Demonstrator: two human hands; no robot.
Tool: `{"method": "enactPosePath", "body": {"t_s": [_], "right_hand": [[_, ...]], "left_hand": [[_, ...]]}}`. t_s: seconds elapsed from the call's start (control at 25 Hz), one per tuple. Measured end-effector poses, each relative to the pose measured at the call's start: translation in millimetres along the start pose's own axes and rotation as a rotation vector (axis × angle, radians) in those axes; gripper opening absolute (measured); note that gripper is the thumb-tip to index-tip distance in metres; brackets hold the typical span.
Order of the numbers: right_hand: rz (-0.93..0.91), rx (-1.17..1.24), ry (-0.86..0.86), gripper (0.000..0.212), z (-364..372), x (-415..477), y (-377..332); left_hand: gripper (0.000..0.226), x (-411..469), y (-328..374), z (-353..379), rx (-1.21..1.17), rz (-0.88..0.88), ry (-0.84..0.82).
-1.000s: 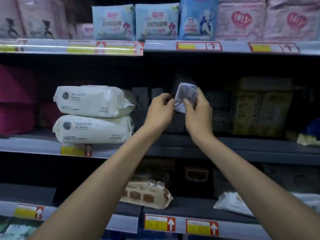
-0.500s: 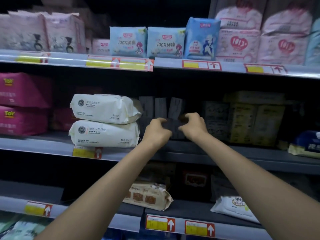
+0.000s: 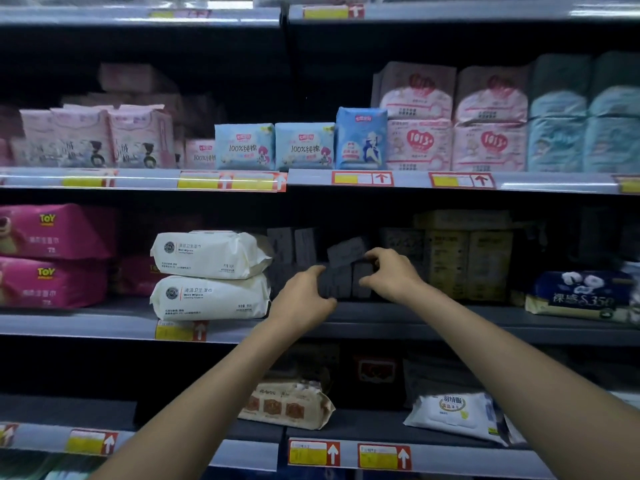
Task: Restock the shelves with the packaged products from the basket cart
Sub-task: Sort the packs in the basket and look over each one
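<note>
Head view, stock entry, middle shelf [image 3: 433, 327].

Item in hand: we count one tilted grey packet [image 3: 346, 251] lying askew on top of a row of standing grey packets [image 3: 341, 285], set well back in the dim centre of the shelf.

Right hand [image 3: 391, 275]: fingers curled narrow, tips touching the right end of the tilted grey packet. Whether they pinch it or only steady it, we cannot tell.

Left hand [image 3: 303, 299]: fingers curled against the front of the standing grey packets. We cannot tell whether this is a grip or a nudge.

Basket cart: not in view.

Step, as we judge it: seating a packet into its row. The placing is nearly done, the squaring-up is not. The next move calls for tipping the tilted grey packet upright and pressing it level with its neighbours, then drawing both hands straight back.

Boundaries:
- Left: two stacked white wet-wipe packs [image 3: 207, 271] stand just beside the row.
- Right: yellow cartons [image 3: 467, 258] stand close by.
- Overhead: the upper shelf edge [image 3: 381, 180] hangs above the wrists.

Open room:
- A bare strip of shelf lies in front of the row.
- Sideways there is little slack.
- The clear way out is toward us.
</note>
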State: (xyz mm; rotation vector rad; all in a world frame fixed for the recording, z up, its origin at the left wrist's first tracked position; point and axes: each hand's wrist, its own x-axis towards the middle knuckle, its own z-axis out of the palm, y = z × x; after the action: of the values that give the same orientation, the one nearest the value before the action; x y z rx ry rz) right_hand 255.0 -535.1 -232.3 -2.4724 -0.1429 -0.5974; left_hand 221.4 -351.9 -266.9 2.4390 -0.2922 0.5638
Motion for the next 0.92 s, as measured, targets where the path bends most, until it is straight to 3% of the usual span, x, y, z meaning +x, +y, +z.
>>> {"method": "enactPosePath", "body": {"t_s": [0.16, 0.44, 0.68, 0.92], "right_hand": [[0.011, -0.061, -0.078, 0.074, -7, -16, 15], [0.008, -0.257, -0.239, 0.110, -27, -77, 59], [-0.039, -0.305, -0.383, 0.123, -24, -168, 98], [-0.025, -0.314, -0.649, 0.126, 27, -251, 163]], "left_hand": [[0.083, -8, 10, 4, 0.232, 0.063, -0.065], [0.100, -39, 8, 18, 0.474, 0.197, -0.148], [0.108, -97, -4, 58, 0.500, 0.301, -0.229], [0.102, -178, -32, 136, 0.444, 0.393, -0.423]]}}
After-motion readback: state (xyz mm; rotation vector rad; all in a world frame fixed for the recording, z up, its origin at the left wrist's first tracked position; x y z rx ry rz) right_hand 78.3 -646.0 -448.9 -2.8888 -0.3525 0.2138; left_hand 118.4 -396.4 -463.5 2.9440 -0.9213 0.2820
